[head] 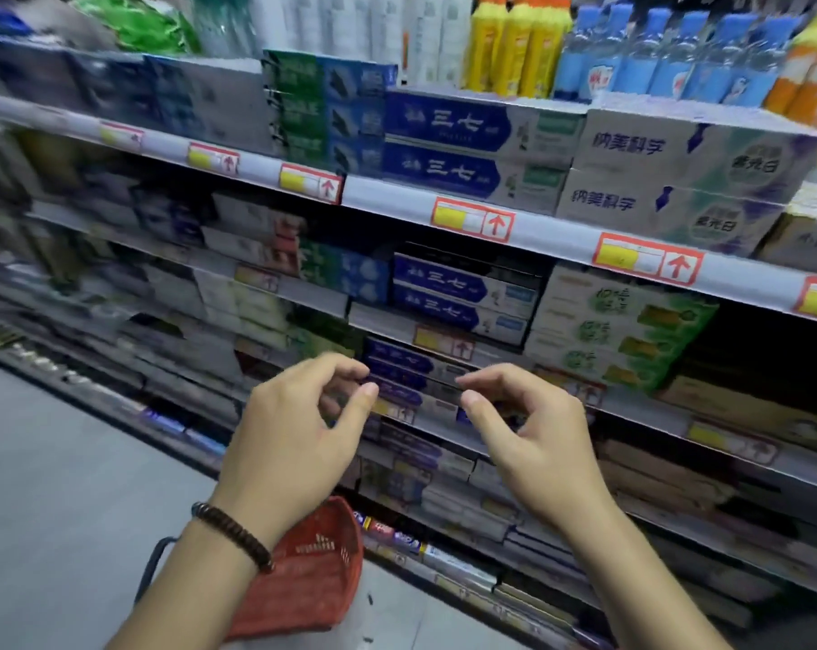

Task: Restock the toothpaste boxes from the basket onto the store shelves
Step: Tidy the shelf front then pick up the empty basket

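A red basket (303, 579) sits on the floor (69, 462) at the foot of the shelves (397, 199), beneath the left wrist (the arm hides its contents). Above it, the left hand (294, 433) and right hand (537, 443) hover side by side. Their fingers are loosely curled, thumb and forefinger parted, and neither holds anything. Just beyond and between them, at the front edge of a middle shelf (437, 429), lies a stack of blue-and-white toothpaste boxes (399, 363). Its long axis runs along that edge, blue end toward the left hand, pale end toward the right. Both hands look equally near, though whether any fingertip touches a box cannot be told. Matching boxes (444, 126) fill the higher shelves.
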`<act>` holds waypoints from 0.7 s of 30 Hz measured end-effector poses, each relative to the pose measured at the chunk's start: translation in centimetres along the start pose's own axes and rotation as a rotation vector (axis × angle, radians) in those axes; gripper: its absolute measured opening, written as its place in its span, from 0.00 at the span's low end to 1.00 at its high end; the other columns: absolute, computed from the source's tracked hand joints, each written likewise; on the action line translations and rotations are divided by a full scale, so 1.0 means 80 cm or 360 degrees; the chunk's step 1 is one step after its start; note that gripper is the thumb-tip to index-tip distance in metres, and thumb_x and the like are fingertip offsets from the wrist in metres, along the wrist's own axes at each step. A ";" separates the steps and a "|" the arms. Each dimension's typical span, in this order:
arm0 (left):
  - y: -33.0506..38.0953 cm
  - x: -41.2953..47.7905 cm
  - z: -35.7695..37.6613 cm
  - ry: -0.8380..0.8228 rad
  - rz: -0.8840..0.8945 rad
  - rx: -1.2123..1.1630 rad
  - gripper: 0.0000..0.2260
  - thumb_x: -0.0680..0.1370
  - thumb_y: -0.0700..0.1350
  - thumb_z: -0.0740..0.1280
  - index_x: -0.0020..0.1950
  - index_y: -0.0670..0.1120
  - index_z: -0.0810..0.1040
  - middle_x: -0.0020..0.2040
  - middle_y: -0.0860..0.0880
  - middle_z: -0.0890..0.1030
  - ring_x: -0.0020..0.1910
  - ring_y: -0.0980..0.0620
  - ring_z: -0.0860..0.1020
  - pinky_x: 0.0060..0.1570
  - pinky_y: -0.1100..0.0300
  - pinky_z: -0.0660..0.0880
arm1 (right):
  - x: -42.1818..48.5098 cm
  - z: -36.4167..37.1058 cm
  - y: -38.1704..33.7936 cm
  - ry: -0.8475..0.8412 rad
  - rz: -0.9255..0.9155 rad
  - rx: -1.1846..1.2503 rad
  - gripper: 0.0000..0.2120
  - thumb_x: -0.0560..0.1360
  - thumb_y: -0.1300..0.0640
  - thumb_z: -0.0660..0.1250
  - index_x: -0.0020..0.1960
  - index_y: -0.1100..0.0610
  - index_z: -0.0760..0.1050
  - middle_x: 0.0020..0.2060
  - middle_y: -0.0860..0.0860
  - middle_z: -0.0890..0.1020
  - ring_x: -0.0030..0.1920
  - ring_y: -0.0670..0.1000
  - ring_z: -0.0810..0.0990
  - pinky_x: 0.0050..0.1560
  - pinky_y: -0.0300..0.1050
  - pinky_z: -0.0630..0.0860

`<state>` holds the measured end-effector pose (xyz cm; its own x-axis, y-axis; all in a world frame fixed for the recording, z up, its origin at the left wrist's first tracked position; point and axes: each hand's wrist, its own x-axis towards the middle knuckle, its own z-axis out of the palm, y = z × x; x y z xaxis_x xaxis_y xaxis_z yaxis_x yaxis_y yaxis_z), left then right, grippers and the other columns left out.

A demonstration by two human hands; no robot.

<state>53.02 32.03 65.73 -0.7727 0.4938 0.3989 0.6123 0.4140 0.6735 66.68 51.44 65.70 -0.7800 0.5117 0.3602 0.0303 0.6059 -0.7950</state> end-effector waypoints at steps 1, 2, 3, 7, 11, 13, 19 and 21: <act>-0.014 -0.005 -0.008 0.0003 -0.0047 0.0007 0.04 0.80 0.56 0.70 0.53 0.59 0.82 0.45 0.62 0.82 0.44 0.61 0.81 0.42 0.58 0.80 | 0.001 0.015 -0.002 -0.0040 0.0004 0.0000 0.04 0.80 0.53 0.72 0.51 0.44 0.84 0.46 0.37 0.86 0.51 0.42 0.84 0.50 0.34 0.77; -0.028 -0.009 -0.015 0.0008 -0.0092 0.0016 0.04 0.80 0.55 0.70 0.53 0.59 0.82 0.44 0.63 0.82 0.44 0.61 0.81 0.42 0.58 0.80 | 0.003 0.030 -0.004 -0.0087 0.0011 0.0007 0.04 0.80 0.52 0.71 0.51 0.44 0.84 0.46 0.37 0.86 0.52 0.41 0.84 0.51 0.35 0.77; -0.040 -0.012 -0.021 0.0012 -0.0132 0.0028 0.03 0.80 0.55 0.70 0.53 0.59 0.82 0.44 0.63 0.82 0.44 0.61 0.81 0.42 0.59 0.79 | 0.005 0.043 -0.006 -0.0133 0.0022 0.0019 0.04 0.81 0.52 0.71 0.52 0.44 0.84 0.47 0.37 0.86 0.52 0.41 0.84 0.52 0.37 0.78; -0.085 -0.015 -0.043 0.0047 -0.0276 0.0077 0.02 0.81 0.54 0.70 0.52 0.60 0.82 0.44 0.63 0.83 0.46 0.62 0.81 0.43 0.64 0.78 | 0.024 0.096 -0.014 -0.0276 0.0040 0.0098 0.03 0.81 0.50 0.71 0.51 0.43 0.83 0.47 0.36 0.85 0.46 0.46 0.84 0.48 0.44 0.80; -0.120 -0.004 -0.063 0.0162 -0.0449 0.0120 0.01 0.81 0.54 0.71 0.50 0.61 0.82 0.43 0.64 0.83 0.46 0.63 0.81 0.40 0.74 0.73 | 0.059 0.147 -0.016 -0.0412 0.0002 0.0165 0.04 0.81 0.51 0.71 0.50 0.42 0.83 0.45 0.36 0.85 0.46 0.43 0.83 0.46 0.38 0.77; -0.131 0.005 -0.072 0.0192 -0.0526 0.0116 0.02 0.81 0.55 0.70 0.50 0.62 0.82 0.44 0.66 0.82 0.46 0.63 0.80 0.39 0.73 0.73 | 0.075 0.168 -0.016 -0.0487 -0.0004 0.0190 0.04 0.81 0.50 0.71 0.50 0.42 0.83 0.45 0.36 0.85 0.46 0.42 0.83 0.46 0.38 0.77; -0.179 0.026 -0.100 0.0377 -0.0692 0.0159 0.02 0.81 0.53 0.71 0.49 0.61 0.83 0.43 0.64 0.83 0.46 0.63 0.81 0.38 0.74 0.72 | 0.121 0.245 -0.020 -0.0683 -0.0076 0.0301 0.04 0.81 0.52 0.71 0.52 0.45 0.84 0.46 0.35 0.85 0.50 0.39 0.83 0.47 0.29 0.75; -0.197 0.029 -0.107 0.0416 -0.0752 0.0126 0.02 0.81 0.52 0.71 0.50 0.59 0.83 0.45 0.67 0.82 0.46 0.64 0.81 0.39 0.74 0.72 | 0.130 0.271 -0.023 -0.0721 -0.0095 0.0312 0.04 0.81 0.52 0.71 0.51 0.45 0.84 0.45 0.36 0.85 0.46 0.42 0.83 0.44 0.33 0.75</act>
<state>40.15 20.14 61.39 -0.9764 0.0375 0.2125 0.1913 0.6061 0.7721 44.98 42.45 60.32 -0.9714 0.1371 0.1941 -0.1068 0.4778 -0.8720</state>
